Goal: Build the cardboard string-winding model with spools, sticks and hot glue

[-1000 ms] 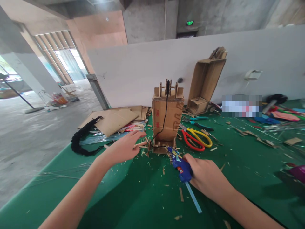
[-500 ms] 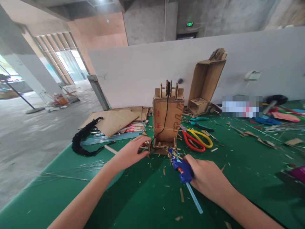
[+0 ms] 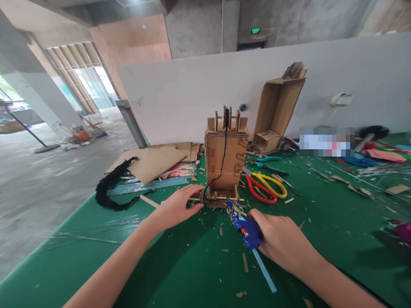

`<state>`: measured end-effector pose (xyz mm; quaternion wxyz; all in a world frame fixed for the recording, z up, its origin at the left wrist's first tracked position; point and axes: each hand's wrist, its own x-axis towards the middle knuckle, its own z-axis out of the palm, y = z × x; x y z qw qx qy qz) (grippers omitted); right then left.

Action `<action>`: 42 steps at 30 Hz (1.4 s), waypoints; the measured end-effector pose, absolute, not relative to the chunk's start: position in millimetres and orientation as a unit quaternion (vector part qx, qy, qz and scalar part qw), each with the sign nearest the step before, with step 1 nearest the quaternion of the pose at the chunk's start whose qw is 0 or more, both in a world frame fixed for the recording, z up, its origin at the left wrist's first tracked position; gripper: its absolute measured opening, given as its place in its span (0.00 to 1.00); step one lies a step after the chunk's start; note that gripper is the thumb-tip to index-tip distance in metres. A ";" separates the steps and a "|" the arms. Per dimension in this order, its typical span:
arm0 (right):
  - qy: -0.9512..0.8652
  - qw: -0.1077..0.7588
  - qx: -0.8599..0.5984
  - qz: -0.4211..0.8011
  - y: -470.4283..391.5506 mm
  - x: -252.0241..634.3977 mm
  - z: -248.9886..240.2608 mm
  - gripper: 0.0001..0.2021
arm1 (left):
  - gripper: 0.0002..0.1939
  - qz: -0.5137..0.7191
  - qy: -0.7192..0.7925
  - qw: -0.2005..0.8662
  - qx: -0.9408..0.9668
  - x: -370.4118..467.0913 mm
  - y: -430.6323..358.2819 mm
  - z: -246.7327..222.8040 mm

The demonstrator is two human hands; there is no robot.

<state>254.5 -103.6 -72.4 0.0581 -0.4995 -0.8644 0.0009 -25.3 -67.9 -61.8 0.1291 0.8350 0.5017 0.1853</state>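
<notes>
A cardboard box model [image 3: 215,156] stands upright, open at its lower front, with a black cord running down from the wheel at its top. Low across the front is a thin wooden stick. My left hand [image 3: 181,204] is closed, thumb and fingers round a small cardboard piece [image 3: 202,196] at the stick's left end. In my right hand [image 3: 282,235] is a blue hot glue gun [image 3: 246,229], its nozzle pointed at the bottom front of the model. A translucent glue stick [image 3: 265,271] juts from the gun's back. Whether the nozzle touches the cardboard I cannot tell.
Red and yellow-handled scissors [image 3: 266,188] and teal-handled pliers [image 3: 271,170] lie right of the model. Another cardboard model [image 3: 279,113] leans on the white partition. Cardboard sheets [image 3: 157,160] and a black yarn bundle [image 3: 111,188] lie left. Scraps dot the green table [image 3: 199,273].
The glue gun has shifted very slightly down and right, its nozzle drawn a little from the stick. My left hand stays nearly where it was.
</notes>
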 end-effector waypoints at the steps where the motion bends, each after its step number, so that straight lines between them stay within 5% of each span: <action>1: -0.864 0.056 -0.500 0.002 -103.7 254.1 -71.6 0.05 | 0.24 0.183 0.503 0.127 0.835 -25.2 -68.0 -61.6; 22: -0.872 0.048 -0.487 -0.017 -101.0 256.5 -73.8 0.03 | 0.27 0.138 0.522 0.115 0.834 -22.4 -71.5 -59.0; 28: -0.876 0.138 -0.462 0.025 -101.0 263.6 -75.6 0.05 | 0.33 0.188 0.514 0.051 0.835 -17.3 -79.0 -57.8; 33: -0.847 0.228 -0.468 0.105 -97.8 267.1 -79.9 0.07 | 0.23 0.204 0.464 -0.060 0.860 3.1 -80.5 -46.4; 42: -0.848 0.240 -0.461 0.100 -93.4 272.4 -82.2 0.11 | 0.07 0.085 0.434 -0.078 0.893 31.2 -66.4 -30.6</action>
